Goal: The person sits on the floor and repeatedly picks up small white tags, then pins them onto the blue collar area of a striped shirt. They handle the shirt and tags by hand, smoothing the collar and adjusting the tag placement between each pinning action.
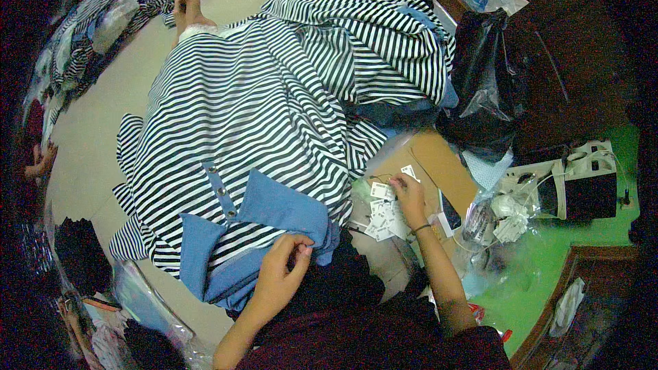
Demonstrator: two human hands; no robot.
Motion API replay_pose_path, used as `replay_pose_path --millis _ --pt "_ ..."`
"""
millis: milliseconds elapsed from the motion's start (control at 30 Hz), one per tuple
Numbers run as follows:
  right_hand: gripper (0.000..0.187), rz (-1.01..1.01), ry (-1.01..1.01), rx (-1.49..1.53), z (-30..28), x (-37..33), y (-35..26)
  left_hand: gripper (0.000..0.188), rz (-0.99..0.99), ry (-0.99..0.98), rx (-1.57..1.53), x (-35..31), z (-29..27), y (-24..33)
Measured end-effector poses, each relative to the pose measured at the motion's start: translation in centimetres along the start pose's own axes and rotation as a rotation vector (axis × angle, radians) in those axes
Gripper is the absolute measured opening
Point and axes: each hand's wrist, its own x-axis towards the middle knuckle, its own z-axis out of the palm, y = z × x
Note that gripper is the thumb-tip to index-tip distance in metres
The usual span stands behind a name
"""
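Floor [96,127] gives passage left of the striped garment [236,106], which blocks the middle

Pale floor [92,144] spreads left, a green surface [531,301] right.

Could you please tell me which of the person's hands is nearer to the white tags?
Right: the right hand is at the white tags; the left hand is further left, by the blue collar.

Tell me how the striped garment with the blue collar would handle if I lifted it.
The striped garment would probably flop and sag, since its cloth drapes in loose folds. Its blue collar may be somewhat stiffer, given its crisp points.
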Motion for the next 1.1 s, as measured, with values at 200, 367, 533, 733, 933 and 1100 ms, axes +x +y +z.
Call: replay_pose_path --millis 200,367,533,733,933,1100 --pt "0.013 -0.097 0.047 -0.244 2.2 0.4 1.9 0.012 0.003 -0.012 -0.006 0.0 0.0 -0.2" --pt "0.012 -0.125 0.126 -0.306 3.4 0.2 1.8 0.012 0.015 -0.005 -0.006 0.0 -0.1 -0.3" --pt "0.014 -0.162 0.205 -0.342 4.2 0.6 0.6 0.012 0.016 -0.019 -0.003 0.1 -0.2 -0.4" --pt "0.021 0.282 0.185 0.266 2.1 2.2 -0.2 0.013 0.026 -0.017 0.001 0.0 -0.2 -0.4" --pt "0.019 0.257 0.368 0.506 -4.2 2.6 -0.5 0.012 0.077 -0.020 0.017 0.2 -0.2 -0.6" --pt "0.015 0.181 0.406 0.570 -8.3 2.1 -2.6 0.013 0.025 -0.056 -0.012 -0.1 -0.5 -0.2"
